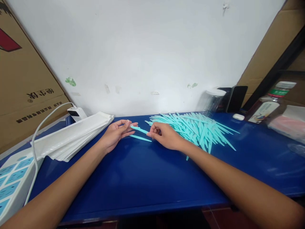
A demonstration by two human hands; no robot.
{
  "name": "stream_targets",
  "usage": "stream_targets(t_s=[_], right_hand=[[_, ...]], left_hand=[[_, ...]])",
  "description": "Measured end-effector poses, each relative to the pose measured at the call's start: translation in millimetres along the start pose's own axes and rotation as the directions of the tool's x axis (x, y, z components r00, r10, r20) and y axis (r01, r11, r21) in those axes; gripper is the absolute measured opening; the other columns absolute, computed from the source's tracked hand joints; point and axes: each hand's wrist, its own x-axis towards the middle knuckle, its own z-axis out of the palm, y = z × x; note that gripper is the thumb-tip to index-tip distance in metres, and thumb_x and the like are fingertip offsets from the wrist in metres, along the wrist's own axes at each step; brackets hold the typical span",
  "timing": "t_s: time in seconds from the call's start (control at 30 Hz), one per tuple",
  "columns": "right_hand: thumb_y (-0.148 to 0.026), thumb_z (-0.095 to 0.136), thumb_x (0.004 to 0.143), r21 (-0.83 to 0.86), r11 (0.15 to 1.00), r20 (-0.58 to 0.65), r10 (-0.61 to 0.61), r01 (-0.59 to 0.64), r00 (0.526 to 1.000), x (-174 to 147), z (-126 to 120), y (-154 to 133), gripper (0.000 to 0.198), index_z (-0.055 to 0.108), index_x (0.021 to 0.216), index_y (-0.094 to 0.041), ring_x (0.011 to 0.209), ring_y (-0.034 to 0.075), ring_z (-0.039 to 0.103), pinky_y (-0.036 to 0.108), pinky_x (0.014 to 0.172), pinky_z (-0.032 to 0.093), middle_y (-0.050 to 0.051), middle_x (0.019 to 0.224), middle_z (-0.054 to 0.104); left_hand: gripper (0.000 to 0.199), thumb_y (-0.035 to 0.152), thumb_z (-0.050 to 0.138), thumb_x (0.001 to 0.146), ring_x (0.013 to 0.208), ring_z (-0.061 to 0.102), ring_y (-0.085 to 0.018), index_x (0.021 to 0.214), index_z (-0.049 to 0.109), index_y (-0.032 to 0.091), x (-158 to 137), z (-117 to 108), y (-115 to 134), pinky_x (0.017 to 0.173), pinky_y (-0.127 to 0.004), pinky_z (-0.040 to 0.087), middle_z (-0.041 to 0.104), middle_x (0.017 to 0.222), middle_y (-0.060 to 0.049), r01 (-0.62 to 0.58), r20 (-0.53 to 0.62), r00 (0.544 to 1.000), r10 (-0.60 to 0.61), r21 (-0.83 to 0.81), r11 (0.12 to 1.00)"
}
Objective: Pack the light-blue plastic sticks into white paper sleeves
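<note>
My right hand pinches one end of a slim, tapered turquoise plastic stick with a small step along its edge. At the stick's other end is my left hand, its thumb and forefinger closed on the tip and the other fingers stretched behind. Below it, a second turquoise stick lies near the tabletop, one end by my left fingers. To the right of my right hand, a loose pile of similar turquoise sticks spreads out, partly hidden behind my wrist.
White flat sleeves lie stacked at left on the blue tabletop. Beside them are a power strip, a white cable and a small white device. A clear jar, phone and bottle stand at right.
</note>
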Motion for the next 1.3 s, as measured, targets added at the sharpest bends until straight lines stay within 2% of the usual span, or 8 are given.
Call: stream_targets(t_s=[0.57, 0.73, 0.9, 1.1, 1.3], right_hand=[[-0.043, 0.067, 0.097, 0.002, 1.0, 0.002, 0.01, -0.01, 1.0, 0.4, -2.6, -0.6, 0.025, 0.063, 0.086, -0.02, 0.07, 0.015, 0.058, 0.029, 0.067, 0.045, 0.0, 0.077, 0.067], [-0.041, 0.068, 0.097, -0.011, 1.0, 0.002, 0.024, -0.024, 1.0, 0.2, -2.5, -2.6, 0.023, 0.064, 0.087, -0.02, 0.069, 0.015, 0.058, 0.029, 0.065, 0.044, 0.0, 0.076, 0.067], [-0.036, 0.07, 0.095, 0.035, 0.999, -0.063, 0.036, -0.034, 0.997, -0.7, -0.1, -6.3, 0.02, 0.065, 0.085, -0.02, 0.068, 0.015, 0.058, 0.029, 0.064, 0.045, 0.0, 0.075, 0.068], [-0.033, 0.072, 0.094, 0.12, 0.992, -0.157, 0.069, -0.05, 0.985, -3.0, 5.9, -14.4, 0.018, 0.066, 0.084, -0.02, 0.066, 0.014, 0.058, 0.029, 0.063, 0.044, -0.001, 0.075, 0.07], [-0.034, 0.072, 0.094, 0.084, 0.996, -0.21, 0.049, -0.032, 0.976, -5.3, 11.2, -12.8, 0.018, 0.068, 0.083, -0.021, 0.069, 0.014, 0.059, 0.028, 0.066, 0.043, -0.001, 0.076, 0.07]], left_hand=[[0.032, 0.043, 0.082, 0.091, 0.124, 0.072, -0.029, 0.105, 0.068, 0.018, -1.1, -1.6, 1.5, 0.109, -0.045, 0.059, 0.074, 0.134, -0.017, 0.041, 0.015, 0.999, -0.04, -0.04, 0.998], [0.037, 0.048, 0.083, 0.089, 0.12, 0.074, -0.028, 0.103, 0.069, 0.017, -2.0, -0.8, 1.8, 0.107, -0.044, 0.06, 0.075, 0.132, -0.017, 0.047, 0.019, 0.999, -0.048, 0.023, 0.999], [0.045, 0.052, 0.087, 0.082, 0.112, 0.076, -0.028, 0.107, 0.076, 0.016, -4.7, 4.0, 0.0, 0.107, -0.044, 0.06, 0.078, 0.126, -0.015, -0.008, -0.006, 1.0, 0.009, 0.127, 0.992], [0.047, 0.053, 0.089, 0.079, 0.105, 0.078, -0.03, 0.103, 0.078, 0.015, -12.3, 14.9, -1.9, 0.105, -0.049, 0.06, 0.083, 0.106, -0.013, -0.026, -0.017, 0.999, 0.029, 0.131, 0.991], [0.045, 0.055, 0.086, 0.082, 0.109, 0.076, -0.031, 0.105, 0.077, 0.017, -16.8, 21.4, -1.2, 0.101, -0.047, 0.061, 0.082, 0.108, -0.013, -0.044, -0.017, 0.999, 0.047, 0.147, 0.988]])
